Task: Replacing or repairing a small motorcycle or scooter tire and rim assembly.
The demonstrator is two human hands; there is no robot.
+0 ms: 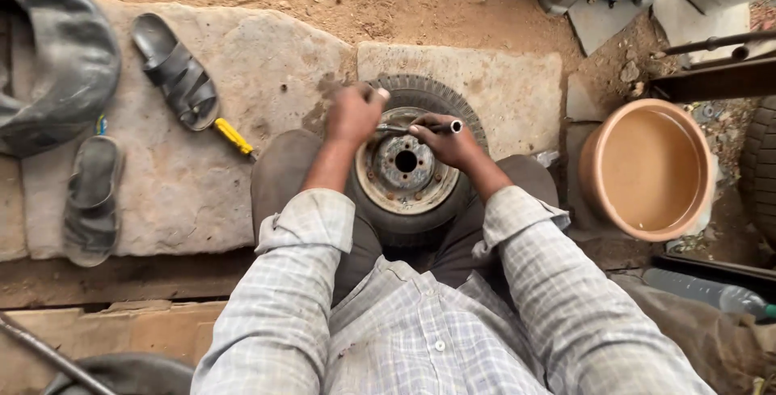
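Bare dirt ground with flat stone slabs (267,63) makes up the work area, seen from above a seated person in a checked shirt. The left hand (353,114) is clenched in a fist at the near-left end of a metal bar (420,127), at about 11 o'clock on the wheel's rim. The right hand (449,143) is wrapped round the same bar further along, at about 1 o'clock, with the bar's open tube end poking out just past the knuckles. The bar's long axis runs roughly 9 to 3 o'clock across the top of the rim, slightly tilted. Both hands sit directly over the small wheel (406,170), a rusty steel rim in a black tyre, held between the knees; the right hand is nearer the hub. Outward: a yellow-handled tool (234,138) lies at 9 o'clock, two black sandals (175,69) beyond it, an inner tube (56,55) at 10 o'clock, and a tan tub (649,168) at 3 o'clock.
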